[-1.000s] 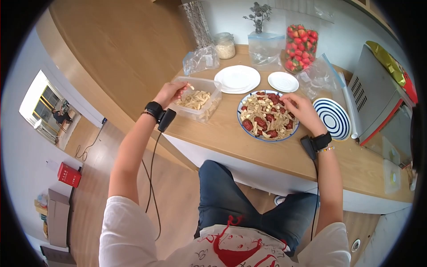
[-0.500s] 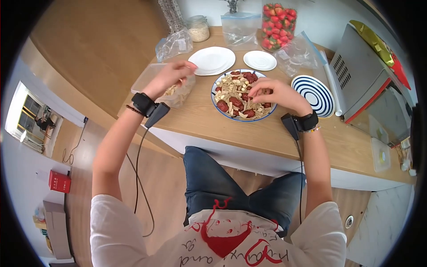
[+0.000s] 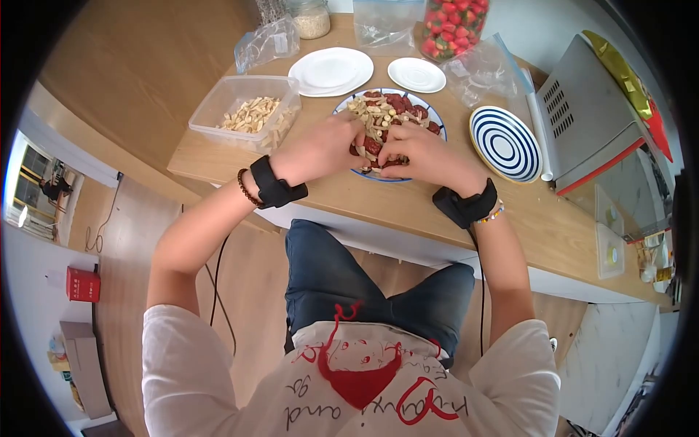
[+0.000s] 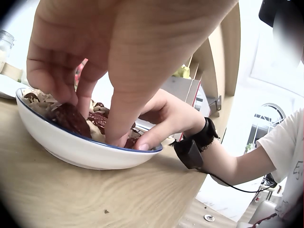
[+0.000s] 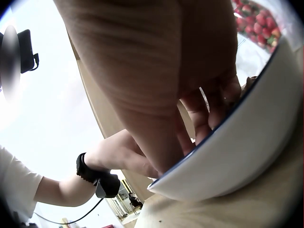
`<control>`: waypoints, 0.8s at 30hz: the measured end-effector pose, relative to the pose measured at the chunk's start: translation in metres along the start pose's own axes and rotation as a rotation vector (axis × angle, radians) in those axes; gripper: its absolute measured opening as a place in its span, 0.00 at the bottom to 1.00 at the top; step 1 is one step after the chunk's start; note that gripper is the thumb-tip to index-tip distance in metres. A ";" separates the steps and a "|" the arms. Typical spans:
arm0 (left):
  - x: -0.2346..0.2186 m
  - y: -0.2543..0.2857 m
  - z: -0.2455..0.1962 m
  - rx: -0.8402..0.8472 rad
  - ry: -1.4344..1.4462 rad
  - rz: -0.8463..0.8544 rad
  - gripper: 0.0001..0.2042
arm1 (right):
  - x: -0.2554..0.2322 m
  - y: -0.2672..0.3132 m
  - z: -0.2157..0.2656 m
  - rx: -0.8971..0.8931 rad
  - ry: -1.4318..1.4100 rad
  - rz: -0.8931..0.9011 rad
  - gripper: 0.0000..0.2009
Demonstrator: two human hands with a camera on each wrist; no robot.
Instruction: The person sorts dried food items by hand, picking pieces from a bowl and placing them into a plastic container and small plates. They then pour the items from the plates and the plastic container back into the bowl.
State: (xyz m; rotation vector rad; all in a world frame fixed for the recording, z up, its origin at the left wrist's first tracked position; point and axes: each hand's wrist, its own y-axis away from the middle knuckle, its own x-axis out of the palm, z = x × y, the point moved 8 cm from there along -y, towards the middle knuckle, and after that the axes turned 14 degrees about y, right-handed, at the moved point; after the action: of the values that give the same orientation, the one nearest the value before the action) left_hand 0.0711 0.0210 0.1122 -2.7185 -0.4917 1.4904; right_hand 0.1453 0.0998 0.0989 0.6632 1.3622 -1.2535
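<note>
Both of my hands reach into a white, blue-rimmed bowl [image 4: 90, 154] filled with red dates [image 3: 397, 103] and pale dried slices [image 3: 368, 113]. My left hand [image 3: 320, 149] comes in from the left. In the left wrist view, its thumb and fingers point down among the contents, right beside a dark red date [image 4: 71, 118]. From the right, my right hand [image 3: 427, 153] lies with bent fingers over the bowl's near side, thumb at the rim. Both hands' fingertips are partly hidden in the bowl, and I cannot tell whether they pinch anything.
Left of the bowl stands a clear plastic container [image 3: 211, 105] with more pale slices [image 3: 251, 115]. Behind are two white plates [image 3: 331, 71] [image 3: 416, 75], plastic bags [image 3: 268, 45] and strawberries [image 3: 455, 29]. A blue-ringed plate [image 3: 506, 144] and a grey appliance [image 3: 582, 105] are at right.
My left hand has moved right, from the plastic container to the bowl. My right hand has lowered into the bowl's near side. The head view has shifted.
</note>
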 end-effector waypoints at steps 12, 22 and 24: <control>0.006 0.007 -0.009 0.001 -0.026 -0.053 0.10 | 0.003 -0.001 0.002 -0.029 -0.017 -0.024 0.04; -0.001 0.009 -0.016 0.099 -0.026 -0.078 0.11 | -0.022 -0.002 -0.008 0.106 -0.057 -0.220 0.05; -0.001 0.008 -0.017 0.103 -0.084 -0.078 0.11 | -0.024 -0.001 -0.013 0.116 -0.077 -0.263 0.05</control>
State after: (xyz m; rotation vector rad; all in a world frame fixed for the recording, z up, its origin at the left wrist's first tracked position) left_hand 0.0864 0.0158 0.1209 -2.5376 -0.5019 1.5693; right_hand 0.1455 0.1178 0.1199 0.5206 1.3516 -1.5619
